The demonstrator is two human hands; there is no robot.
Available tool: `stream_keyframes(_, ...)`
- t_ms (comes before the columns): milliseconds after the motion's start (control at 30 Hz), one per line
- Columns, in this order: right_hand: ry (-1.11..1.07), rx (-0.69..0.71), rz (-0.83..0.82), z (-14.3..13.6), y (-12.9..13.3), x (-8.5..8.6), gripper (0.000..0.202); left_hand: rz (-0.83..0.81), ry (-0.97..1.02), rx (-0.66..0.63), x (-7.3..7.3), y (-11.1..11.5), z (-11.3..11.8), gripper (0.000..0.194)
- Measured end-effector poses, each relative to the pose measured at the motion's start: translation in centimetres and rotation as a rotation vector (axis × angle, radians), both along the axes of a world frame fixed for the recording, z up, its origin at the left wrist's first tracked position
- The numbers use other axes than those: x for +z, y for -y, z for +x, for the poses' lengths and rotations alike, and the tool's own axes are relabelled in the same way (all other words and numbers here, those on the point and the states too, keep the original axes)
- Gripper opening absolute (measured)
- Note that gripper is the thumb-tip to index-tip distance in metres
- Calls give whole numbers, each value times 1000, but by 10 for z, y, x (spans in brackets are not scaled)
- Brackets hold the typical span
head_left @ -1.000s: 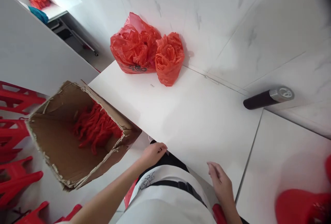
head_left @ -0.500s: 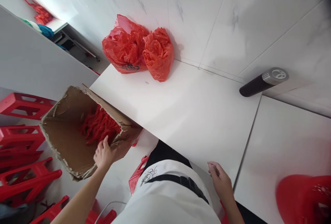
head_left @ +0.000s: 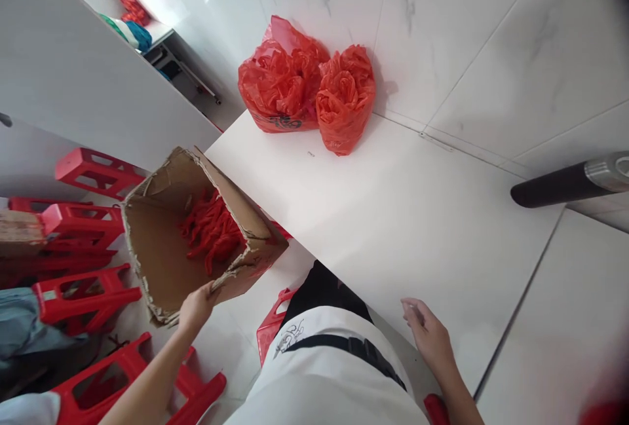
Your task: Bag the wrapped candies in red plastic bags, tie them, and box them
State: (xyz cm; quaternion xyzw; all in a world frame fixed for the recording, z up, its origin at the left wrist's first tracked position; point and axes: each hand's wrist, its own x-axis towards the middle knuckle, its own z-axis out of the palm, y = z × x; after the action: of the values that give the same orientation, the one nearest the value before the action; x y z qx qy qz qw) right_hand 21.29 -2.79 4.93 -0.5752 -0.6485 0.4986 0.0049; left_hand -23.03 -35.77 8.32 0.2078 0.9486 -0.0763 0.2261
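My left hand (head_left: pixel 197 310) is closed on the torn near rim of an open cardboard box (head_left: pixel 157 261). The box tilts beside the left end of the white table (head_left: pixel 383 215), with its opening facing me; what supports it underneath is hidden. Inside lies a tangled heap of red strip-like pieces (head_left: pixel 216 232), too jumbled to tell their kind. My right hand (head_left: pixel 430 333) hovers by the table's front edge, fingers loosely bent and a little apart, with nothing visible in it.
Two stuffed red plastic bags, a larger one (head_left: pixel 280 84) and a smaller one (head_left: pixel 346 101), stand against the tiled wall. A dark cylinder with a silver end (head_left: pixel 565 183) is at the right. Several red plastic stools (head_left: pixel 88 294) crowd the floor at left.
My left hand has gone from reaching in at the box's edge to gripping its rim. The view has shifted left, so most things appear farther right. My right hand stays near the table edge.
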Motion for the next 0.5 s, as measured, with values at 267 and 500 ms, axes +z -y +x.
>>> stream_keyframes(267, 10, 40, -48, -17, 15, 5, 47, 51, 82, -78, -26, 0, 18, 35)
stream_keyframes(500, 1, 55, -34, -27, 15, 7, 46, 157, 103, -191, -31, -6, 18, 41)
